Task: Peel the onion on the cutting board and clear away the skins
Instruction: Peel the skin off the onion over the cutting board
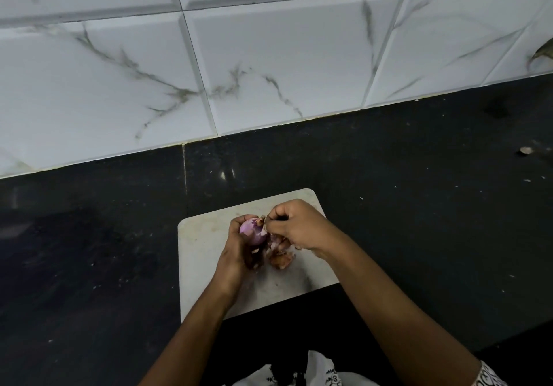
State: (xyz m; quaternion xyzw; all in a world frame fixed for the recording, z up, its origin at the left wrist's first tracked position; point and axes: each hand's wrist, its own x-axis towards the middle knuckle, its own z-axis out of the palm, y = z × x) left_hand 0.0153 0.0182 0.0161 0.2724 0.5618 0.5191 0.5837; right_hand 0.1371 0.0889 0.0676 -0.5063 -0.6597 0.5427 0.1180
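A purple onion (253, 231), mostly bare of skin, is held just above the white cutting board (201, 254) by my left hand (236, 251), which wraps around it from the left. My right hand (294, 224) pinches a strip of dry skin at the onion's top end, fingers closed tight. A small heap of loose brownish skins (280, 256) lies on the board under and between my hands.
The board sits on a dark stone counter (419, 206) near its front edge, with a white marble-patterned tiled wall (269, 56) behind. A small scrap (525, 150) lies at the far right of the counter, and pale crumbs are scattered around it.
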